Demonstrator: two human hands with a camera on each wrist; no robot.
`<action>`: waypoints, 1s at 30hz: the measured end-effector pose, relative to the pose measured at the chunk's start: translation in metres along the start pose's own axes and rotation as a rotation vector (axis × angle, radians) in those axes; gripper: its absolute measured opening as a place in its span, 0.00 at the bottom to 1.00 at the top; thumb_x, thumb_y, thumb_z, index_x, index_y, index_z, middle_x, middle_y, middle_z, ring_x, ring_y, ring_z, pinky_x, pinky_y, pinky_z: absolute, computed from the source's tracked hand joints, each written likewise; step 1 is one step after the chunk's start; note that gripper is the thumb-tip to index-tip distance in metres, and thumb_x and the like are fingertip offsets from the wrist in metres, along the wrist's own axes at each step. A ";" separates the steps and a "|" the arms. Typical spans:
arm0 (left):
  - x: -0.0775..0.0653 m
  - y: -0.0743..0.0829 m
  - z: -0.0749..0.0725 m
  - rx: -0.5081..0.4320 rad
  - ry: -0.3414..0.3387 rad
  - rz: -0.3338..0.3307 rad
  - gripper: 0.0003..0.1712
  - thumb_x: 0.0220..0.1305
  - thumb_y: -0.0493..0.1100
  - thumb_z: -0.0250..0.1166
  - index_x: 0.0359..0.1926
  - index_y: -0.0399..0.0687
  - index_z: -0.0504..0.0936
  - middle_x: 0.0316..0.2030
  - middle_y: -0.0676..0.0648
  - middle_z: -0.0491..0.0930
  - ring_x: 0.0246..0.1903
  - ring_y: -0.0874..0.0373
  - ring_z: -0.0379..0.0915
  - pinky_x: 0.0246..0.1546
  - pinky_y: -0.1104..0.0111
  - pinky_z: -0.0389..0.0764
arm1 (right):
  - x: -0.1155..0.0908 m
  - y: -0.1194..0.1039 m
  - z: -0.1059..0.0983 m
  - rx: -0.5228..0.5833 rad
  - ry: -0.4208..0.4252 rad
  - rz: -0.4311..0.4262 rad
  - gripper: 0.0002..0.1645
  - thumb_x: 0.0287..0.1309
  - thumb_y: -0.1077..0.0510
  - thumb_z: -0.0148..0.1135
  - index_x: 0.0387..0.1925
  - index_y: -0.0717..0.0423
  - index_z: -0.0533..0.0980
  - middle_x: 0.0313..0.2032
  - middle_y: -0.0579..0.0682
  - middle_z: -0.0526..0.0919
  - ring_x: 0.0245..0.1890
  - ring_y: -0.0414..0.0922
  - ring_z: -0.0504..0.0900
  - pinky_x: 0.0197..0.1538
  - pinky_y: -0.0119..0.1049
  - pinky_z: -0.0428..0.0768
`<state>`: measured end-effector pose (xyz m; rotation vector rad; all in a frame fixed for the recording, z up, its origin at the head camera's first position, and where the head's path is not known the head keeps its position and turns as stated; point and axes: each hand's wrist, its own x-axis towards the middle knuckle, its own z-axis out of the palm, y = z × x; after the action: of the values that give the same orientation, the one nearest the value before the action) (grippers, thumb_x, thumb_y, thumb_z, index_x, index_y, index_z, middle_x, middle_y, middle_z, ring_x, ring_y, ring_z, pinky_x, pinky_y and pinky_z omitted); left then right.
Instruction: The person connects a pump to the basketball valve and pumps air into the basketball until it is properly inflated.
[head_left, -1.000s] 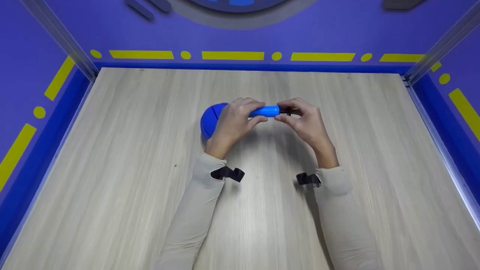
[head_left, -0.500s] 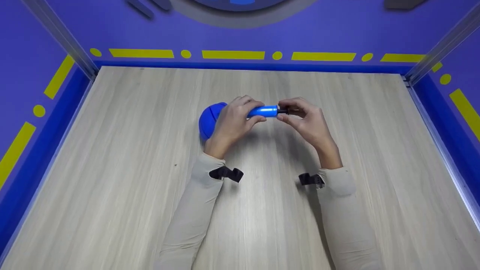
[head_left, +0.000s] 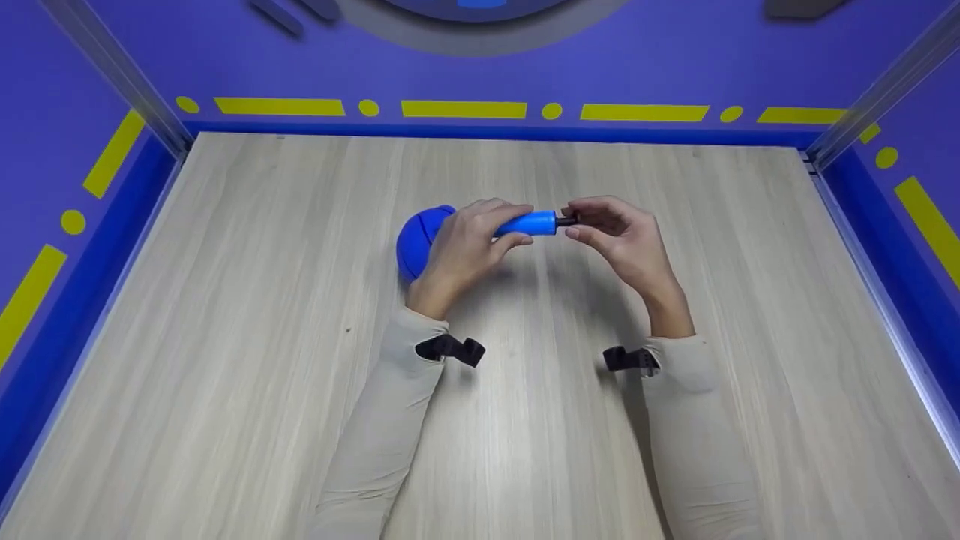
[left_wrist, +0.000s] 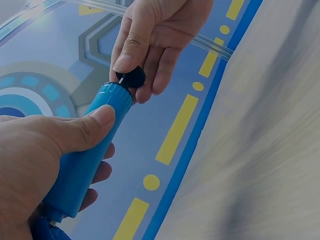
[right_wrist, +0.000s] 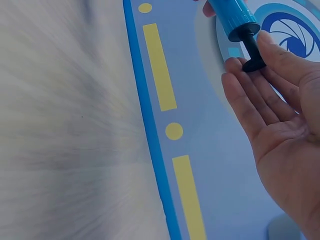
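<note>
A small blue hand pump (head_left: 534, 223) lies level above the table, gripped round its barrel by my left hand (head_left: 465, 244). The left thumb lies along the barrel in the left wrist view. At the pump's lower end a short metal needle (left_wrist: 51, 222) meets the blue ball (head_left: 415, 244), which is partly hidden behind the left hand. My right hand (head_left: 634, 240) holds the pump's black handle (right_wrist: 254, 65) between thumb and fingers. Part of the black rod (right_wrist: 249, 44) shows between barrel and handle.
Pale wood-grain table (head_left: 247, 337) lies under both arms. Blue-purple panels with yellow stripes (head_left: 465, 109) stand along its back and sides. Black wrist mounts (head_left: 454, 348) stick out from both sleeves.
My right hand has moved a little to the right, away from the barrel, and more of the black rod shows. The left hand and the ball have barely shifted.
</note>
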<state>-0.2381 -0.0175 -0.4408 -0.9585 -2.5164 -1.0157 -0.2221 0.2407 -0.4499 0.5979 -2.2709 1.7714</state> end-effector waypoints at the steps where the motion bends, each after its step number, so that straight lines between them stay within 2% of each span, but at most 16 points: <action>1: 0.000 0.000 0.000 -0.001 0.000 0.006 0.25 0.72 0.54 0.69 0.63 0.45 0.87 0.52 0.47 0.88 0.50 0.53 0.84 0.52 0.63 0.82 | 0.000 0.000 0.000 0.002 0.005 -0.004 0.20 0.65 0.68 0.73 0.57 0.68 0.83 0.51 0.57 0.89 0.51 0.49 0.87 0.57 0.37 0.83; 11: 0.000 0.000 -0.003 0.000 -0.012 -0.001 0.25 0.74 0.55 0.68 0.63 0.46 0.86 0.52 0.47 0.88 0.51 0.52 0.83 0.52 0.62 0.82 | -0.004 0.001 -0.009 -0.004 0.029 -0.019 0.18 0.65 0.68 0.73 0.56 0.67 0.84 0.51 0.58 0.88 0.51 0.49 0.87 0.55 0.37 0.84; 18: -0.005 -0.009 -0.009 0.001 0.036 -0.025 0.25 0.72 0.53 0.70 0.62 0.43 0.86 0.52 0.46 0.88 0.53 0.51 0.83 0.54 0.60 0.82 | -0.010 0.004 -0.037 0.016 0.144 -0.023 0.17 0.64 0.74 0.70 0.55 0.69 0.84 0.51 0.65 0.87 0.49 0.49 0.87 0.52 0.34 0.84; 22: -0.006 -0.010 -0.010 -0.016 0.036 -0.021 0.26 0.72 0.53 0.70 0.62 0.42 0.86 0.52 0.45 0.88 0.53 0.51 0.83 0.55 0.60 0.82 | -0.014 0.005 -0.050 0.067 0.194 -0.010 0.17 0.63 0.75 0.70 0.54 0.71 0.84 0.51 0.65 0.88 0.50 0.48 0.88 0.53 0.33 0.84; 30: -0.007 -0.006 -0.009 -0.023 0.054 -0.037 0.23 0.72 0.50 0.71 0.62 0.43 0.87 0.55 0.46 0.88 0.56 0.50 0.83 0.58 0.60 0.81 | -0.012 0.002 -0.048 0.111 0.207 0.005 0.17 0.63 0.74 0.72 0.53 0.71 0.84 0.50 0.65 0.88 0.50 0.49 0.89 0.53 0.35 0.84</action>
<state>-0.2371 -0.0299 -0.4405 -0.8817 -2.4930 -1.0684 -0.2166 0.2898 -0.4439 0.4065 -2.0506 1.8753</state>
